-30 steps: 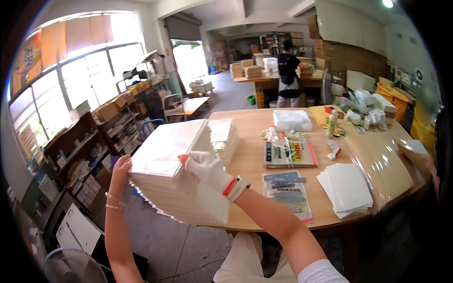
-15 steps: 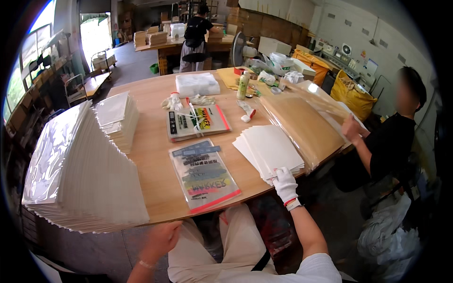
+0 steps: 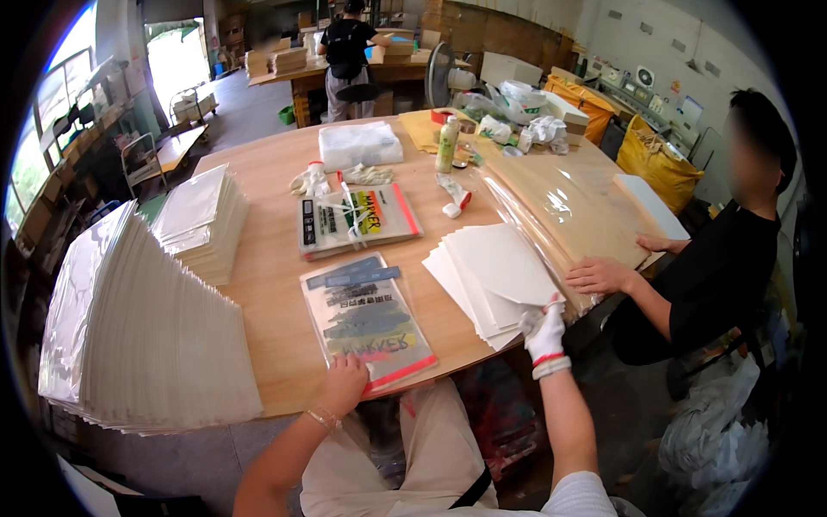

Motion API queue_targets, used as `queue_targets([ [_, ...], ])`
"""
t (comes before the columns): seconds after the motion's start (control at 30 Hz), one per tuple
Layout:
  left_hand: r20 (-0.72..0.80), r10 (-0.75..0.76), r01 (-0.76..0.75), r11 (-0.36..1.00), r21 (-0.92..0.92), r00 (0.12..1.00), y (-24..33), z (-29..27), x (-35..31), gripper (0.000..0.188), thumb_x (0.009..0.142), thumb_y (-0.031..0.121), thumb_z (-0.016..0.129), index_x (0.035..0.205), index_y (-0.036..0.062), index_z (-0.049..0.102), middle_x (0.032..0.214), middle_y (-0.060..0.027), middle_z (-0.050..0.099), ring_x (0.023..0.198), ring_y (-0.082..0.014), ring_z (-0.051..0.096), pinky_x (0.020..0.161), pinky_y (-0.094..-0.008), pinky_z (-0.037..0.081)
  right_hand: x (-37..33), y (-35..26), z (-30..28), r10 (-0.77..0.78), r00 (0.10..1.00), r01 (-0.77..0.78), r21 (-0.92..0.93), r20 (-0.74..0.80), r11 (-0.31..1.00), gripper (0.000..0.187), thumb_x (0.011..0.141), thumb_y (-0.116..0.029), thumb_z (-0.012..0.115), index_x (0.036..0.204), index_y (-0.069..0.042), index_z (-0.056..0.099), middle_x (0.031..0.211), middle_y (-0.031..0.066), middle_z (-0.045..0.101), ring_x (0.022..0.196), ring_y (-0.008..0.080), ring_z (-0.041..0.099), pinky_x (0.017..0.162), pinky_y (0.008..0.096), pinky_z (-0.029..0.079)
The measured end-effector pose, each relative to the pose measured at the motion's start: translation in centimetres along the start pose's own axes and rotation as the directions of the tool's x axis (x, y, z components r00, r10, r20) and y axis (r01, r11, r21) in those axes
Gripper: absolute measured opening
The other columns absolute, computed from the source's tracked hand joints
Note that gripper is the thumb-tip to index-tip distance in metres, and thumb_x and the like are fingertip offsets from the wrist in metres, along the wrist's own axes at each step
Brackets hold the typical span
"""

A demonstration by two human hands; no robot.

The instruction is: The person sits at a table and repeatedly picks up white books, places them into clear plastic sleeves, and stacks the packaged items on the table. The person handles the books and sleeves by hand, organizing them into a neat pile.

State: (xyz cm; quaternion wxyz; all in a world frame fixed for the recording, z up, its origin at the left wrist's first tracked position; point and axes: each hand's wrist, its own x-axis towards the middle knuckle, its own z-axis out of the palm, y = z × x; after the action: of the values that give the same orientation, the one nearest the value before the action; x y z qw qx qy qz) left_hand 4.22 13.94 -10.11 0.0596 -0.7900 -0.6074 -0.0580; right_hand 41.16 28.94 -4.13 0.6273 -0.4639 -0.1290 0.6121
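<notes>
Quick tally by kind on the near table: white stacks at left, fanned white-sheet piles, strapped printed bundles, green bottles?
White stacks at left: 2
Fanned white-sheet piles: 1
Strapped printed bundles: 1
Green bottles: 1
Total: 5

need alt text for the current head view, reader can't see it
A gloved right hand grips a corner of white sheets on a wooden table, while the bare left hand touches a printed clear bag. Tall white stacks stand at left; at right, a co-worker's hands touch plastic-covered brown sheets.
</notes>
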Motion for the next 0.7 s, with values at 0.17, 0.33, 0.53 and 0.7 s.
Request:
queue_targets([
  [0.17,0.006,-0.064,0.065,0.996,-0.060,0.998,-0.3,0.0,1.8,0.007,0.071,0.011,0.055,0.076,0.0074,0.058,0.081,-0.0112,0.054,0.081,-0.0255,0.054,0.072,-0.0377,0.045,1.5,-2.0,-0.2,-0.166,0.985,0.138,-0.374,-0.045,0.917,0.013,0.083,-0.023,0.051,0.091,-0.013,0.051,0.068,0.0014,0.052,0.044,0.0130,0.045,0.036,0.0236,0.035],
  [0.33,-0.112,-0.173,0.142,0.959,-0.245,0.979,-2.1,2.2,1.7,0.004,0.070,0.009,0.055,0.074,0.0073,0.056,0.080,-0.0106,0.055,0.080,-0.0274,0.055,0.069,-0.0356,0.047,-3.0,0.5,-4.1,-0.407,0.881,0.456,-0.205,0.241,0.866,0.021,0.086,-0.009,0.044,0.106,-0.001,0.049,0.091,0.0063,0.057,0.075,0.0142,0.056,0.063,0.0277,0.048],
  [0.53,-0.046,-0.125,0.108,0.957,-0.268,0.991,-2.5,1.8,2.2,0.008,0.072,0.009,0.054,0.078,0.0065,0.057,0.085,-0.0108,0.055,0.083,-0.0283,0.054,0.070,-0.0368,0.047,-20.9,3.1,-7.3,0.107,0.913,0.069,-0.405,0.395,0.912,0.036,0.084,-0.015,0.046,0.114,0.005,0.047,0.108,0.0119,0.055,0.097,0.0203,0.055,0.085,0.0300,0.043],
  [0.7,-0.334,-0.064,-0.016,0.973,-0.232,0.940,-3.4,2.7,0.2,0.012,0.076,0.012,0.053,0.084,0.0055,0.058,0.090,-0.0126,0.055,0.087,-0.0294,0.053,0.072,-0.0375,0.046,-24.4,8.1,-8.0,0.348,0.883,-0.288,-0.221,0.314,0.932,0.036,0.082,-0.013,0.045,0.115,0.003,0.045,0.104,0.0118,0.057,0.095,0.0210,0.055,0.083,0.0309,0.043],
])
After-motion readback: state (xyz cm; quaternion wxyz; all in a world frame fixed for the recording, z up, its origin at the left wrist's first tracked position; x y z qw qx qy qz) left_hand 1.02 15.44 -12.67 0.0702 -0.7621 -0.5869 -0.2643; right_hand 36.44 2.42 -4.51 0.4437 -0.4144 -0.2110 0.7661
